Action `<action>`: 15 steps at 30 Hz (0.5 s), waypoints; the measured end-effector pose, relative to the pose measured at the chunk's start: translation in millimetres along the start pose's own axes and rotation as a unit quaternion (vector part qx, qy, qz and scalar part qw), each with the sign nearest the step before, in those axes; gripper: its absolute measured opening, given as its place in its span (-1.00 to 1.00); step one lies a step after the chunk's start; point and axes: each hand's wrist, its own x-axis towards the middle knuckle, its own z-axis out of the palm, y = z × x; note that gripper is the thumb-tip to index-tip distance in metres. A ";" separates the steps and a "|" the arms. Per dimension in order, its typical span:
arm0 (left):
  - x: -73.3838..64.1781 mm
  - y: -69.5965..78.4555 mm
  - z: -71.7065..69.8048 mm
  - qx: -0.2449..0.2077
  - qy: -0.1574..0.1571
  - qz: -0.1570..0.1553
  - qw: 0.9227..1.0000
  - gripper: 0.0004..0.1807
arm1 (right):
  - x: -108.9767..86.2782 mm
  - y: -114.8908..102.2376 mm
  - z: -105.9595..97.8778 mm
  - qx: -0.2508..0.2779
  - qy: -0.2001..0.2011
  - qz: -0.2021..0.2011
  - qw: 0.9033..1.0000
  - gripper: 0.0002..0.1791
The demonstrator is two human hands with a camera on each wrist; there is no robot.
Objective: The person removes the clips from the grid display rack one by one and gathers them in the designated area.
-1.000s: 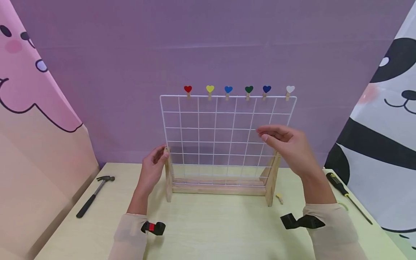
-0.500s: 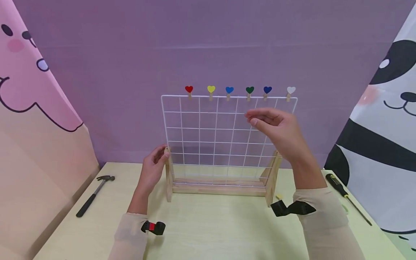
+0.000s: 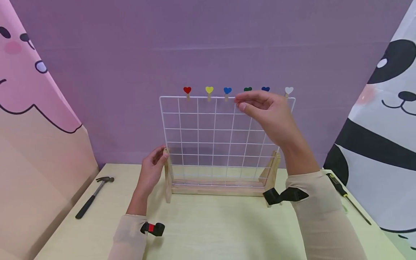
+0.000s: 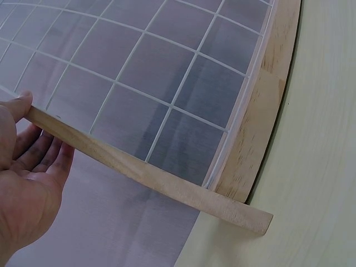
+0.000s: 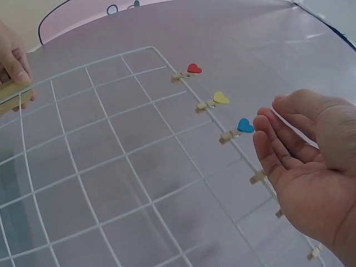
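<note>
A white wire grid panel (image 3: 214,129) stands upright in a wooden stand (image 3: 217,190). My left hand (image 3: 152,168) grips the top of the stand's left upright, its thumb on one side and fingers on the other. Along the grid's top wire sit small clothespins with hearts: red (image 3: 187,90), yellow (image 3: 209,90), light blue (image 3: 227,90), dark green, dark blue and white (image 3: 289,90). In front of the green and dark blue ones hovers my right hand (image 3: 268,112), fingers loosely bent and holding nothing. Its fingertips are close to the light blue heart clothespin (image 5: 245,125); contact cannot be told.
A claw hammer (image 3: 95,196) lies on the table (image 3: 208,224) at the left. At the right edge is a screwdriver (image 3: 347,198) with a black and yellow handle. Behind the stand hangs a purple backdrop (image 3: 123,90).
My right hand has risen and moved left, from in front of the grid's right half to its top wire. My left hand keeps its grip on the upright.
</note>
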 end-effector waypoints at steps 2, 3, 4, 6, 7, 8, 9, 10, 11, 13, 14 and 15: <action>-0.3 -0.1 -0.1 0.001 -0.001 0.001 1.000 -0.49 | 5.1 -2.4 2.5 0.005 -0.002 0.000 1.000 -0.72; -0.1 -0.5 -0.3 0.000 -0.001 0.003 1.000 -0.49 | 7.5 -3.4 3.8 0.008 -0.003 -0.001 1.000 -0.73; -0.1 -0.6 -0.5 0.000 -0.001 0.005 1.000 -0.49 | 9.8 -4.5 5.0 0.009 -0.003 -0.001 1.000 -0.73; -0.1 -0.5 -1.0 0.000 -0.002 0.007 1.000 -0.49 | 14.0 -6.6 7.4 0.018 -0.003 -0.001 1.000 -0.74; 0.1 -0.8 -1.2 -0.001 -0.003 0.008 1.000 -0.49 | 16.1 -7.7 8.7 0.026 -0.002 -0.002 1.000 -0.74; 0.3 -1.0 -1.3 -0.001 -0.004 0.009 1.000 -0.49 | 18.1 -9.0 9.9 0.032 -0.001 -0.003 0.999 -0.74; 0.5 -1.1 -1.3 0.000 -0.004 0.009 1.000 -0.49 | 19.9 -10.3 11.0 0.037 0.000 -0.003 0.999 -0.75; 0.3 -0.8 -1.4 0.001 -0.005 0.008 1.000 -0.49 | 21.8 -11.8 12.3 0.042 0.001 -0.003 0.999 -0.74; 0.3 -0.9 -1.3 0.002 -0.006 0.007 1.000 -0.49 | 23.8 -13.3 13.6 0.046 0.002 -0.004 0.999 -0.74; 0.5 -1.5 -1.0 0.002 -0.006 0.006 1.000 -0.49 | 27.6 -16.7 16.8 0.042 0.005 -0.004 0.999 -0.74; 0.5 -1.5 -0.8 0.001 -0.007 0.006 1.000 -0.49 | 29.6 -18.5 18.4 0.038 0.008 -0.003 0.999 -0.75; 0.6 -1.8 -0.6 0.000 -0.006 0.006 1.000 -0.50 | 31.6 -20.2 20.1 0.034 0.009 -0.003 0.999 -0.75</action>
